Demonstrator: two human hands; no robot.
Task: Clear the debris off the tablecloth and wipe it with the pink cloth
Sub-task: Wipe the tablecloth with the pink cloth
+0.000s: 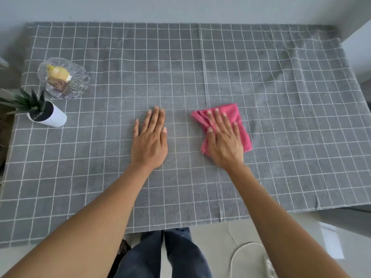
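A grey tablecloth [261, 81] with a white grid covers the table. The pink cloth [244, 133] lies bunched near the middle, a little to the right. My right hand [223, 141] presses flat on it with straight, spread fingers. My left hand [150, 139] lies flat on the bare tablecloth about a hand's width to the left of the cloth, fingers straight and together. No loose debris shows on the tablecloth.
A clear glass dish [64, 78] holding yellow and brown scraps stands at the far left. A small potted plant in a white pot [48, 115] stands in front of it. A wall runs along the table's far edge. The tablecloth's near edge hangs above my legs.
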